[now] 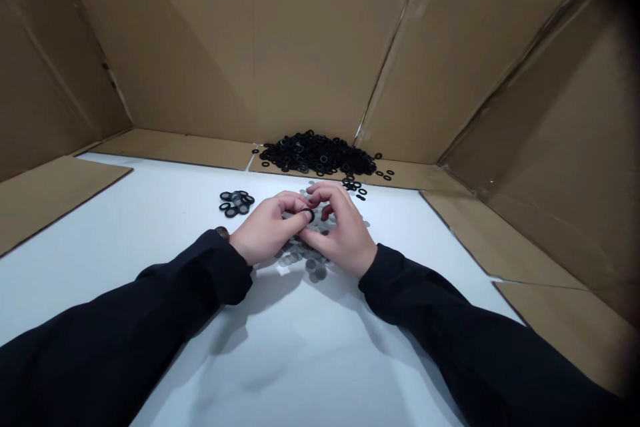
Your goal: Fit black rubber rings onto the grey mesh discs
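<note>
My left hand (270, 223) pinches a small black ring (309, 215) between thumb and fingers. Close against it on the right, my right hand (343, 230) is curled, its fingertips meeting near the ring; whether it grips anything is too small to tell. Beneath both hands lies a spread of translucent grey discs (314, 268), partly hidden by them. Left of my hands sits a small cluster of black rings with grey centres (237, 203).
A large heap of black rings (320, 153) rests against the back cardboard wall (310, 47), with several loose rings (362, 192) at its right front. Cardboard walls and flaps surround the white table (300, 360).
</note>
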